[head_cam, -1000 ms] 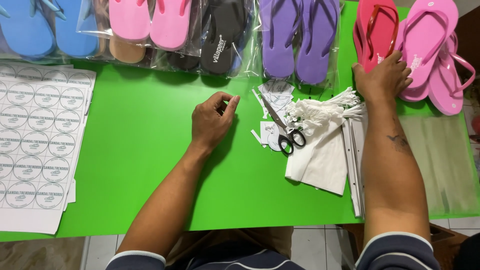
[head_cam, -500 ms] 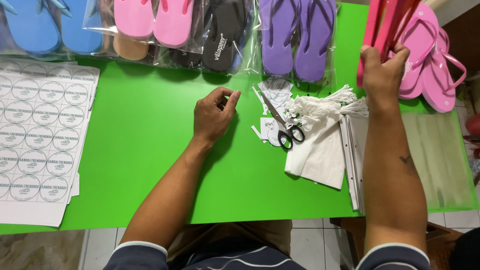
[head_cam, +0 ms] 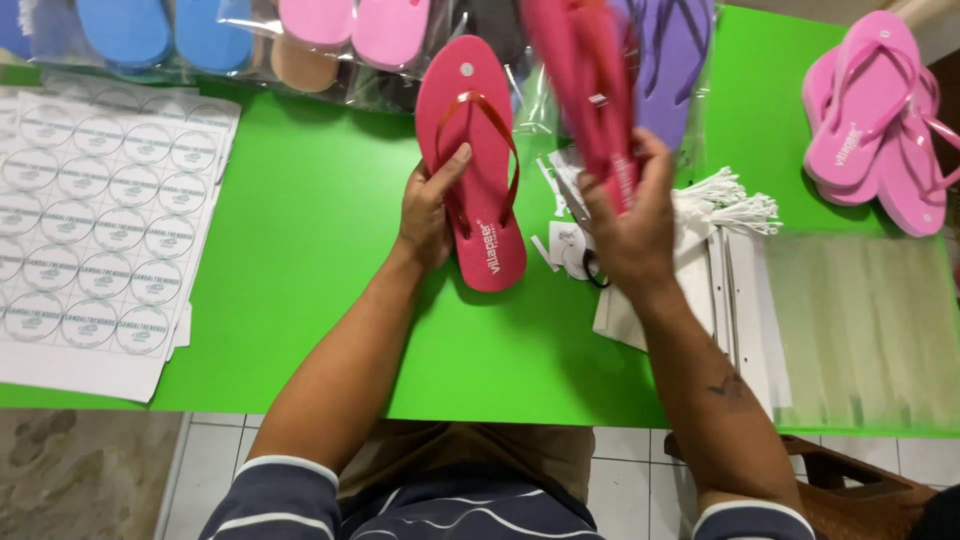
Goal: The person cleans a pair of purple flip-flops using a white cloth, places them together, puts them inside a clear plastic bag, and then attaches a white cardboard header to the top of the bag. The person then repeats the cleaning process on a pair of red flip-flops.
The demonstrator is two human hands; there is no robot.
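My left hand (head_cam: 428,212) grips a red flip-flop (head_cam: 478,160) by its left edge, sole flat and strap facing up, over the green table (head_cam: 300,250). My right hand (head_cam: 632,215) holds a second red flip-flop (head_cam: 590,90) on edge, blurred from motion, just right of the first. The two sandals are a hand's width apart in the middle of the table.
Bagged flip-flops in blue (head_cam: 150,30), pink (head_cam: 350,25) and purple (head_cam: 670,60) line the far edge. Loose pink flip-flops (head_cam: 870,110) lie at the far right. Sheets of round stickers (head_cam: 95,220) lie left. White cards (head_cam: 700,290), tag fasteners (head_cam: 725,195), partly hidden scissors (head_cam: 590,268) and clear bags (head_cam: 870,330) lie right.
My right hand carried the red pair from the far right to the middle. My left hand rose from the table and took one sandal, so the pair is now split between both hands.
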